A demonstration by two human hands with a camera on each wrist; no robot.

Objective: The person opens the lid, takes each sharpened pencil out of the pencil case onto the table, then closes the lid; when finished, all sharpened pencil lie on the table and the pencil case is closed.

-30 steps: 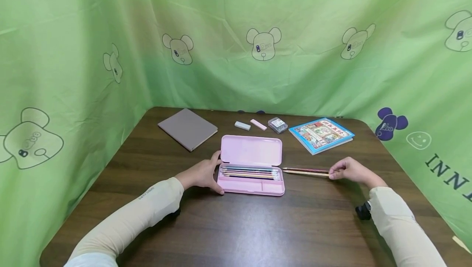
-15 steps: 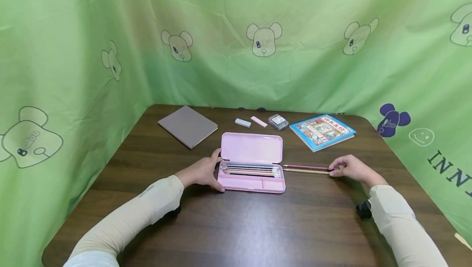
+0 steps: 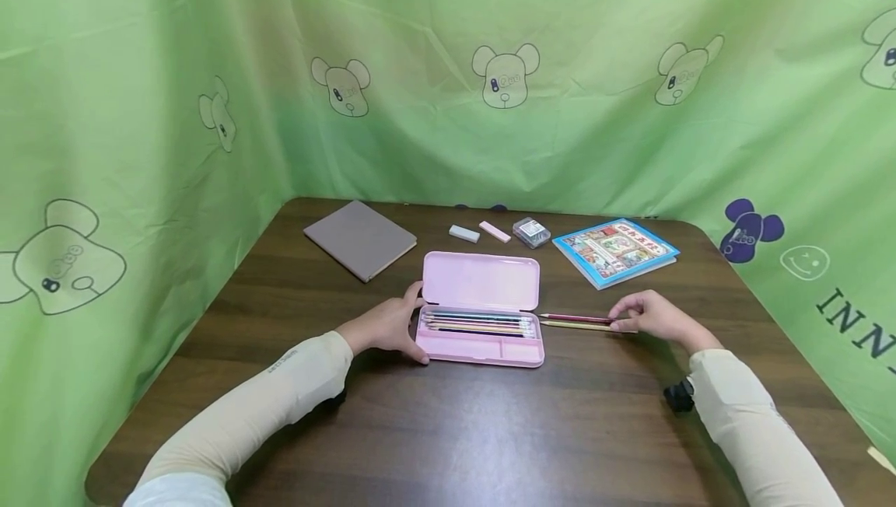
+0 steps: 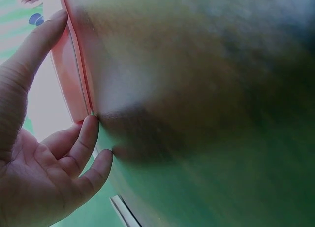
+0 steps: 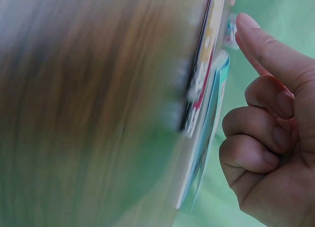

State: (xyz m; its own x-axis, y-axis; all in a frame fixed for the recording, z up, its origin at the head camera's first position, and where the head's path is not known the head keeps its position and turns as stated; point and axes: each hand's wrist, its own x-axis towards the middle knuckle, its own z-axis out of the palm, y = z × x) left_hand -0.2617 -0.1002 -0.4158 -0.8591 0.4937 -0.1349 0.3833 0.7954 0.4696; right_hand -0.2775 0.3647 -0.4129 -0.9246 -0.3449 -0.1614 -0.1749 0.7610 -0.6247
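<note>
A pink pencil case (image 3: 481,334) lies with its lid up in the middle of the table, several pencils (image 3: 479,324) in its back compartment. My left hand (image 3: 386,326) holds its left end, thumb at the front corner and fingers toward the back; the left wrist view shows the thumb on the case's rim (image 4: 74,84). To the right, a red pencil (image 3: 574,317) and a yellow pencil (image 3: 577,326) lie side by side, tips near the case. Over their right ends is my right hand (image 3: 654,316). In the right wrist view the fingertips appear apart from the pencils.
Behind the case are a grey notebook (image 3: 360,239), a white eraser (image 3: 464,234), a pink bar-shaped piece (image 3: 495,231) and a small clear box (image 3: 532,232). A blue-bordered book (image 3: 616,252) lies back right. Green cloth (image 3: 420,157) hangs around the table (image 3: 462,429).
My right hand has slid left along the two pencils, and the yellow one's end now shows past the thumb. The pencils lie more side by side. My left hand stays on the case.
</note>
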